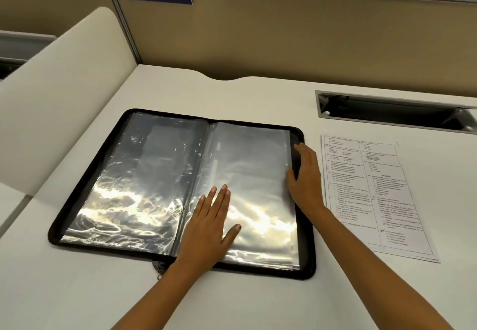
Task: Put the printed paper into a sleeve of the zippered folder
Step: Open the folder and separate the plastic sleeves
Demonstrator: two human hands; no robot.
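Our hands readied an empty sleeve while the sheet waited at the right.

Our left hand (210,222) lay flat and released on the clear plastic sleeve (251,187) of the black zippered folder (180,187), probably steadying it; our right hand (305,174), loose, grasping nothing, felt along the sleeve's right edge, likely seeking its opening. The white printed paper (374,195) lay just beside the folder on the pale counter (258,97), tan cubicle partitions (284,32) beyond.

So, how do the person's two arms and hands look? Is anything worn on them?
Both forearms are bare up to the picture's lower edge: no sleeves, no watch or bracelet shows. The left hand and the right hand wear no gloves, and I see no rings. The nails look short and unpainted, though fine detail is blurred.
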